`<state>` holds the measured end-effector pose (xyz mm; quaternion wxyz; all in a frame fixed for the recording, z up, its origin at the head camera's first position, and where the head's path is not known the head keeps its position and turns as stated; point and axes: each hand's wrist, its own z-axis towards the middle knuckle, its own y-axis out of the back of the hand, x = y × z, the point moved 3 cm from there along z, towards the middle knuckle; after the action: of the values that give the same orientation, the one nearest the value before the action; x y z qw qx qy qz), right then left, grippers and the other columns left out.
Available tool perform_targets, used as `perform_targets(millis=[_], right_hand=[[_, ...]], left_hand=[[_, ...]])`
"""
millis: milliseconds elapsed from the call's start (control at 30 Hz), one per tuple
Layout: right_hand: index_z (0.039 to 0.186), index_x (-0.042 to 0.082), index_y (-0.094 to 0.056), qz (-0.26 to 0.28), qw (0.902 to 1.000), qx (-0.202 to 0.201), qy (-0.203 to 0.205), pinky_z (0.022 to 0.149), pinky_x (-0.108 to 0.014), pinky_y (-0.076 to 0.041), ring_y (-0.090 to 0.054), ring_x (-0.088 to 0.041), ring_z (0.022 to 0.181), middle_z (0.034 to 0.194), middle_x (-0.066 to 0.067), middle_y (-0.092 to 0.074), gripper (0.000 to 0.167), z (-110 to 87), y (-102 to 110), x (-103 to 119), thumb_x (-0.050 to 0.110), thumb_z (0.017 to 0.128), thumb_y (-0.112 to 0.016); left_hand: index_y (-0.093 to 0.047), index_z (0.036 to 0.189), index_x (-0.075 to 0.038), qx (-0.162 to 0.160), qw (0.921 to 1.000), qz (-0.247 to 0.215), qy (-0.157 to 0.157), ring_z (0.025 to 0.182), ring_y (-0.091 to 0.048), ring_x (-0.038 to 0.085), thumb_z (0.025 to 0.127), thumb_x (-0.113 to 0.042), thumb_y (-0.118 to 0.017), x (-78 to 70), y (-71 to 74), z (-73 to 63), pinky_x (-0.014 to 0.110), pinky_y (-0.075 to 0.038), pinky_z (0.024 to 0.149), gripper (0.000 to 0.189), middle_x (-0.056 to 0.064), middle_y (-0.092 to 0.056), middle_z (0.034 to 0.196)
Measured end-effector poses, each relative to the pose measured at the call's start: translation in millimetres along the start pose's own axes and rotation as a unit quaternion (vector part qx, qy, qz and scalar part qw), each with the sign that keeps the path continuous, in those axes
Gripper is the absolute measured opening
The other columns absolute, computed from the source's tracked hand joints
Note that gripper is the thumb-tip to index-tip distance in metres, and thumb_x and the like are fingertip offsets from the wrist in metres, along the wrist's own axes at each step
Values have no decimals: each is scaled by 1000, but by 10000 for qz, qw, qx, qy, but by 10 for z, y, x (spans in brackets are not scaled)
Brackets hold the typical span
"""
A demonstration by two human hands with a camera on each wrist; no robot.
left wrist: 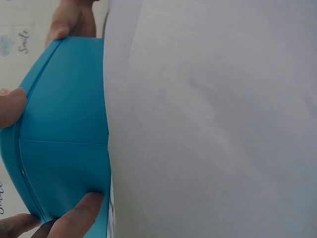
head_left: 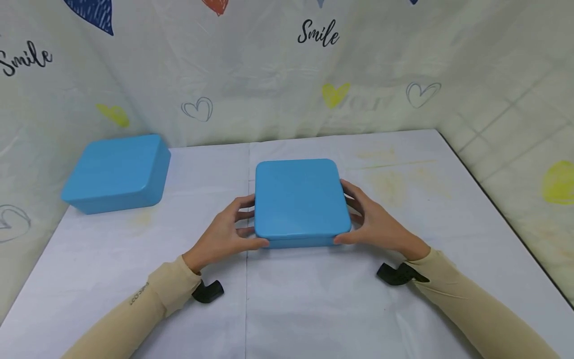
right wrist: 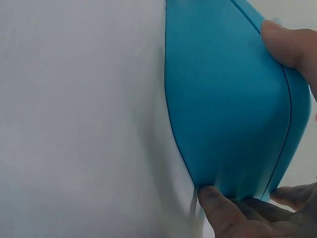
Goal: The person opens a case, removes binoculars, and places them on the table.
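A blue lidded box (head_left: 300,199) with rounded corners sits on the white table in the middle of the head view, its lid closed. My left hand (head_left: 228,227) grips its left side, thumb at the near left corner and fingers along the side wall. From the opposite side, my right hand (head_left: 374,219) holds it the same way, thumb at the near right corner. The left wrist view shows the lid seam along the box wall (left wrist: 64,104). In the right wrist view, the right thumb (right wrist: 287,44) presses near that seam. The box's contents are hidden.
A second blue box (head_left: 118,172), also closed, stands at the table's back left corner. Behind the white table (head_left: 314,299) hangs a pale printed sheet (head_left: 264,65) with hearts and lettering. The table's right edge runs diagonally down the head view.
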<state>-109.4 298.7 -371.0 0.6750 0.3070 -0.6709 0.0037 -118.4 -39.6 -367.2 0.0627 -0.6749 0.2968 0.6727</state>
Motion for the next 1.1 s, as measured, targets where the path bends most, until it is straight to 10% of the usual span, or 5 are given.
perform_targets(millis=[267,1100], right_hand=[[166,33,-5,-3,10000,26,78,110,-6,-39,-25,-34,161,174,2,-15,121,-72,92,-52,18,81,-90],[166,33,-8,-158,9999,32,34,107,-3,-38,-26,-41,158,174,-4,-14,121,-281,299,-134,12,80,-90]], left_hand=[[-33,158,-15,110,9998,-139,28,147,-50,36,77,-21,-93,-34,-97,31,42,-59,102,101,9,-36,164],[-34,156,-13,362,9989,-280,36,144,-54,32,77,-19,-93,-122,-307,91,37,-60,100,99,7,-40,161]])
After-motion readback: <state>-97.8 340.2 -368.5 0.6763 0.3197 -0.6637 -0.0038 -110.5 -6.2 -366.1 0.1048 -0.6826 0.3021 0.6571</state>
